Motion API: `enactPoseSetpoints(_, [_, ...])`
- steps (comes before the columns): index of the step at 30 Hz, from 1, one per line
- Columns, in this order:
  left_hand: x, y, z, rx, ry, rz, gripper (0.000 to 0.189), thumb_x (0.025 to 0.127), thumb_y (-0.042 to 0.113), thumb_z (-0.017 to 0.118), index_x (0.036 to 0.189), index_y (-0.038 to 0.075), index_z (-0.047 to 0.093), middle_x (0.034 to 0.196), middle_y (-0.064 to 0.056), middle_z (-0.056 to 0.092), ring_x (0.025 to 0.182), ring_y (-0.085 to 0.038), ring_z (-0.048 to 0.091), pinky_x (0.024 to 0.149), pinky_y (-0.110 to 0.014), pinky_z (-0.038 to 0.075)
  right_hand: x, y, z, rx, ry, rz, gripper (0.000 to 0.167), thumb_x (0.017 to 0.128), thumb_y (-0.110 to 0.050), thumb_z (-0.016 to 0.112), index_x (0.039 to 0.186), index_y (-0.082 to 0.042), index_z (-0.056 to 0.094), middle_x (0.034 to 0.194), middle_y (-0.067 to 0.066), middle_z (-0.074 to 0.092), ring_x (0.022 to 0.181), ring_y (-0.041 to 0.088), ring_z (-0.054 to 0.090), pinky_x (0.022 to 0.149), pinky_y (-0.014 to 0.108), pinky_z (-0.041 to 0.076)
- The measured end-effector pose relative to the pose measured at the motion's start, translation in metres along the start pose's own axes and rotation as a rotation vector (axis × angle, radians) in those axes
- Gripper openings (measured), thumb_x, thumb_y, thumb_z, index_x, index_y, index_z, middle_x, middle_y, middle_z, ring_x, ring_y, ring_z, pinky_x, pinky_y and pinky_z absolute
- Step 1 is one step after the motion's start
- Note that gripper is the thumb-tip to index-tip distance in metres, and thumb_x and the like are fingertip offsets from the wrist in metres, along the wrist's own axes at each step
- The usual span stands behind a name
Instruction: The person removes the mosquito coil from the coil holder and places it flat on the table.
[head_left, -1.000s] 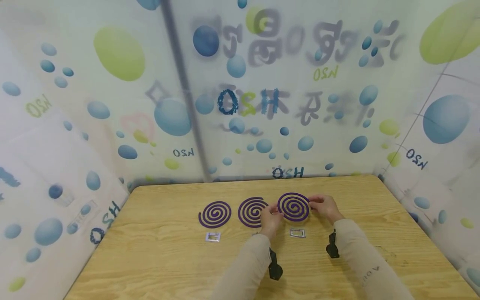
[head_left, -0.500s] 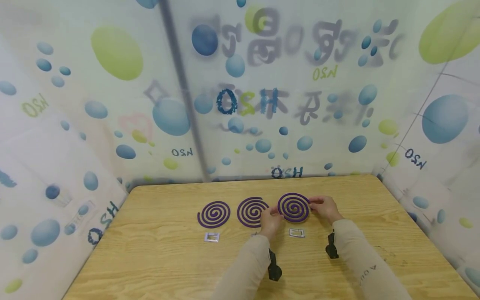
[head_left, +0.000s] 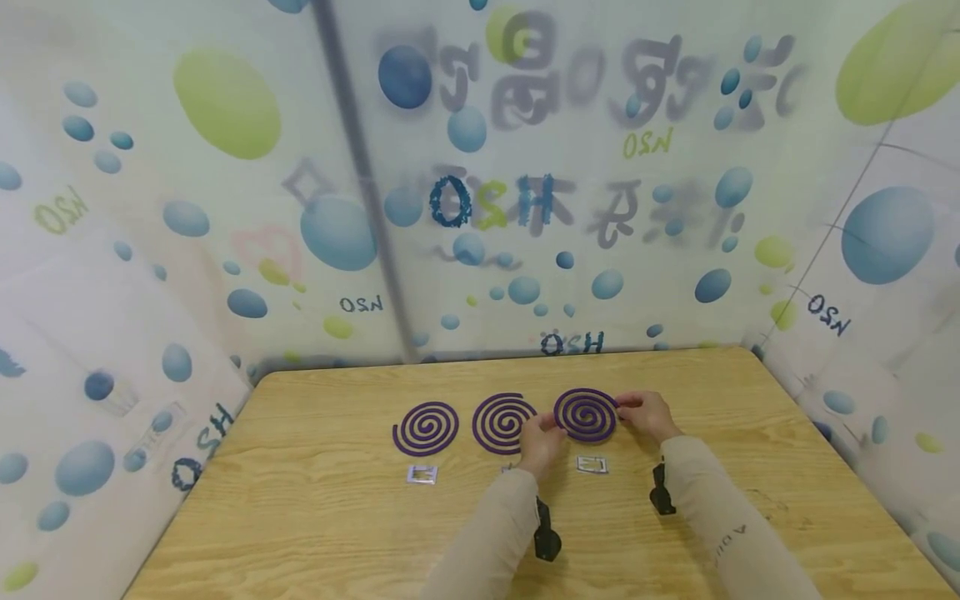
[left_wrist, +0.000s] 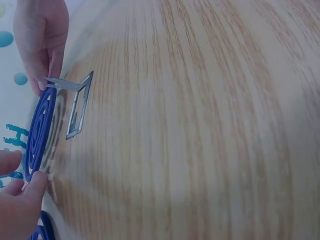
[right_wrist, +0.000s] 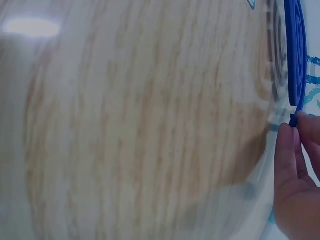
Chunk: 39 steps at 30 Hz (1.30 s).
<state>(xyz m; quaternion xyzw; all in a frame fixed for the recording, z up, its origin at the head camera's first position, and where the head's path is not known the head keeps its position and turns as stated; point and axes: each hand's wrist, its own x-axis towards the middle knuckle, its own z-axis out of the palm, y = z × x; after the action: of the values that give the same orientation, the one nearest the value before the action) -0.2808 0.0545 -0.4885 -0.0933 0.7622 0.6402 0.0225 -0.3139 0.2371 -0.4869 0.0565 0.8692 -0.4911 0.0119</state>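
A purple spiral mosquito coil [head_left: 587, 416] is held between both hands at the right end of a row of coils. My left hand [head_left: 542, 446] pinches its left edge between thumb and fingers. My right hand [head_left: 648, 415] pinches the coil's outer end, seen closely in the right wrist view. The coil [left_wrist: 39, 132] shows edge-on in the left wrist view, with its shadow on the table beside it. The middle coil [head_left: 504, 423] lies partly behind my left hand; the left coil [head_left: 427, 427] lies flat. A small metal coil stand [head_left: 592, 465] lies just in front of the held coil.
Another metal stand [head_left: 422, 474] lies before the left coil, and a third is mostly hidden by my left hand. The wooden table [head_left: 315, 517] ends at a curtain [head_left: 480, 325] printed with blue and green drops, which also rises at both sides.
The held coil has tipped slightly and sunk a little between the hands. Both hands keep their hold with barely any movement. The whole head view has shifted slightly.
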Motion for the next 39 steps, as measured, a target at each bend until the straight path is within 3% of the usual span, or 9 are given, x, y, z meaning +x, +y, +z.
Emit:
enactPoseSetpoints(7, [0.0012, -0.0021, 0.0, -0.023, -0.029, -0.01, 0.03, 0.076, -0.008, 0.059, 0.107, -0.008, 0.056, 0.1, -0.017, 0.061, 0.09, -0.022, 0.058, 0.078, -0.027, 0.05, 0.0006, 0.0054, 0.0015, -0.076, 0.004, -0.029, 0.02, 0.078, 0.006, 0.057, 0.097, 0.013, 0.059, 0.089, 0.023, 0.062, 0.078, 0.026, 0.058, 0.065, 0.029, 0.05])
enactPoseSetpoints(13, [0.0007, -0.0007, -0.0001, -0.031, -0.043, -0.017, 0.031, 0.077, -0.006, 0.059, 0.108, -0.009, 0.055, 0.1, -0.018, 0.06, 0.09, -0.022, 0.058, 0.078, -0.026, 0.05, -0.0008, 0.0052, 0.0021, -0.08, 0.014, -0.042, 0.02, 0.078, 0.007, 0.057, 0.097, 0.014, 0.059, 0.091, 0.024, 0.061, 0.083, 0.03, 0.058, 0.069, 0.032, 0.051])
enactPoseSetpoints(22, [-0.0006, 0.0003, 0.0004, 0.077, -0.047, -0.037, 0.031, 0.078, 0.004, 0.062, 0.108, -0.004, 0.057, 0.102, -0.015, 0.06, 0.094, -0.023, 0.056, 0.082, -0.031, 0.048, -0.0016, 0.0041, 0.0013, -0.109, 0.013, -0.043, 0.019, 0.079, 0.005, 0.057, 0.096, 0.012, 0.06, 0.091, 0.022, 0.061, 0.086, 0.031, 0.057, 0.076, 0.038, 0.048])
enactPoseSetpoints(32, [-0.0012, -0.0035, 0.0009, 0.105, -0.043, -0.033, 0.034, 0.079, 0.006, 0.062, 0.111, -0.005, 0.056, 0.108, -0.017, 0.058, 0.102, -0.027, 0.053, 0.087, -0.033, 0.046, -0.005, 0.0046, 0.0016, -0.105, 0.01, -0.044, 0.02, 0.079, 0.006, 0.057, 0.098, 0.013, 0.058, 0.092, 0.023, 0.061, 0.088, 0.034, 0.056, 0.079, 0.042, 0.046])
enactPoseSetpoints(39, [-0.0027, -0.0031, 0.0002, 0.104, -0.047, -0.013, 0.037, 0.079, 0.006, 0.063, 0.112, -0.007, 0.054, 0.108, -0.019, 0.058, 0.099, -0.027, 0.055, 0.082, -0.029, 0.049, -0.0077, 0.005, -0.0013, -0.083, 0.008, -0.051, 0.022, 0.08, 0.004, 0.056, 0.1, 0.013, 0.057, 0.095, 0.024, 0.06, 0.091, 0.035, 0.055, 0.082, 0.042, 0.045])
